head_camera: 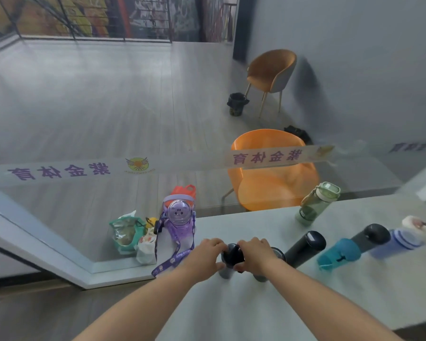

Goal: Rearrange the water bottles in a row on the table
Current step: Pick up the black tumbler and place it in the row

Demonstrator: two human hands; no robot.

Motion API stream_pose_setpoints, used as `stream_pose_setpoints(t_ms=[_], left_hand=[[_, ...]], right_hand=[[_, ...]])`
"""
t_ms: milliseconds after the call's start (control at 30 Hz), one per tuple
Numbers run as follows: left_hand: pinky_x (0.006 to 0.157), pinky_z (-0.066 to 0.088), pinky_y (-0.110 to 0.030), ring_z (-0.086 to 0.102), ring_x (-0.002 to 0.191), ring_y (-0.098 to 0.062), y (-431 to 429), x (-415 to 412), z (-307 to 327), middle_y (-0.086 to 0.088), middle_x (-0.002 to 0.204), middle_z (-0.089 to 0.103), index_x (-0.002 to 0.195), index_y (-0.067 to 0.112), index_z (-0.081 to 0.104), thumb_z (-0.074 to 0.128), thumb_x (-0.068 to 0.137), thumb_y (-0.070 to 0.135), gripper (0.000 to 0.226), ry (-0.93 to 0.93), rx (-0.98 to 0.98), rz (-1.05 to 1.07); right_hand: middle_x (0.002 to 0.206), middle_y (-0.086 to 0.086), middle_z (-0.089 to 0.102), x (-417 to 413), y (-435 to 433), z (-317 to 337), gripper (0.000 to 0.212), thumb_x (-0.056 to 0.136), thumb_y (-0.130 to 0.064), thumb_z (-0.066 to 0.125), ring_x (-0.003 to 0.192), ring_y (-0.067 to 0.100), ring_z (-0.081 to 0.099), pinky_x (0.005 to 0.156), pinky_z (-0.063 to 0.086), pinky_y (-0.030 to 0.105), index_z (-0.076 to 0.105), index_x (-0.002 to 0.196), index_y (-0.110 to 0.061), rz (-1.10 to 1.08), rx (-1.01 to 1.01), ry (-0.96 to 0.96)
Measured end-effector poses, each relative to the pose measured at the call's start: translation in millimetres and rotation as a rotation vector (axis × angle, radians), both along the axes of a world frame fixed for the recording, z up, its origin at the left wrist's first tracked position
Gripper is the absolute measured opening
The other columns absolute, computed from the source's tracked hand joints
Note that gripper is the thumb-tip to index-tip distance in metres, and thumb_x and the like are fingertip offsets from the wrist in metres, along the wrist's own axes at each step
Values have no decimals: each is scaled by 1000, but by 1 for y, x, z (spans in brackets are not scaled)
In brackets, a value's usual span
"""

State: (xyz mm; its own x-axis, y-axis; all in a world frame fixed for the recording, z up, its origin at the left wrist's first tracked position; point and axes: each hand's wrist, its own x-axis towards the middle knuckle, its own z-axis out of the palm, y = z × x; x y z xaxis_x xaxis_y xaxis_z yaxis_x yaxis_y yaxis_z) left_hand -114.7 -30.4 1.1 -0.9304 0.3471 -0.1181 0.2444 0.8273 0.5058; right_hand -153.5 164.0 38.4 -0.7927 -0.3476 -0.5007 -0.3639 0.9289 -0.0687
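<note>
Head view: your left hand & right hand are both clamped round the dark bottle at the desk's near-left. Another dark bottle sits touching or just beside it on the right, w/ the black flask next along. Risk: your right wrist bumps them and topples the row. The purple bottle sits near the left edge; snag its strap and it could go over.

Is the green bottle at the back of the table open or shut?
Shut. The green bottle stands upright on the table with its pale lid closed flat on top, apart from both hands.
</note>
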Motion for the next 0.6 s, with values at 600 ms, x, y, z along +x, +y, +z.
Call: stream_pose_setpoints(t_ms=[600], left_hand=[[81, 46, -34, 50, 105, -21, 4, -81, -14, 8, 111, 61, 112, 26, 60, 67, 86, 28, 27, 133, -77, 417]], right_hand=[[125, -8, 65, -128, -18, -19, 57, 87, -41, 72, 116, 24, 49, 96, 35, 40, 49, 138, -35, 104, -326, 71]])
